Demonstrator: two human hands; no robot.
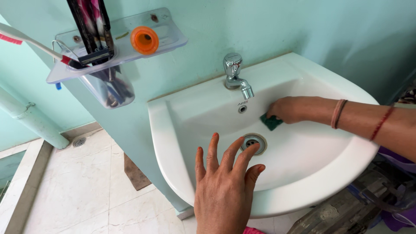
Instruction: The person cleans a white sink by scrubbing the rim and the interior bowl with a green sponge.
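White sink (173,143) basin open; right hand (288,109) fingers clamp green scrubber (271,121); left hand (223,190) fingers spread above front rim.

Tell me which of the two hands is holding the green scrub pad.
The right hand, reaching from the right with bands at its wrist, presses the green scrub pad on the sink wall. The left hand is spread open, empty.

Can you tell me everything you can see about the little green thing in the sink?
The green scrub pad is a small, dark green, flat piece that looks like rough sponge cloth. Only one corner shows, because the right hand covers the rest and presses it against the inner back wall of the white sink. It sits below the metal tap and a little above and right of the drain. The left hand does not touch it.
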